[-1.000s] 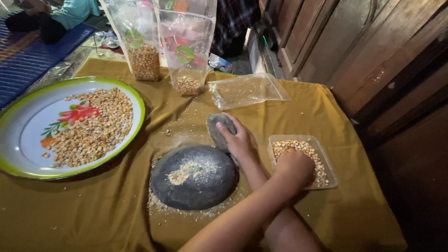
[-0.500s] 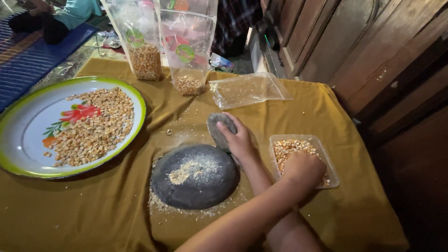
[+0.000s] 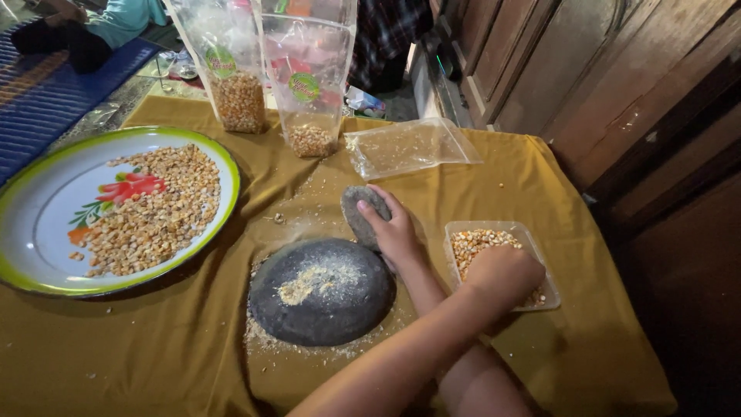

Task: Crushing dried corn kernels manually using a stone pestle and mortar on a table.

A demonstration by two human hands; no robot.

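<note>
Near the middle of the ochre cloth [image 3: 540,177], the left hand [image 3: 395,232] is clamped around a grey oval grinding stone [image 3: 361,212] resting just beyond the far edge of the dark round stone slab [image 3: 320,292], which carries a small heap of crushed kernels [image 3: 316,279]. Toward the right edge, the right hand [image 3: 502,274] rests fingers-down in a clear rectangular plastic tray [image 3: 494,262] of corn kernels; whether it grips any cannot be told. At the left edge sits a large white enamel plate with green rim [image 3: 31,232] holding kernels.
</note>
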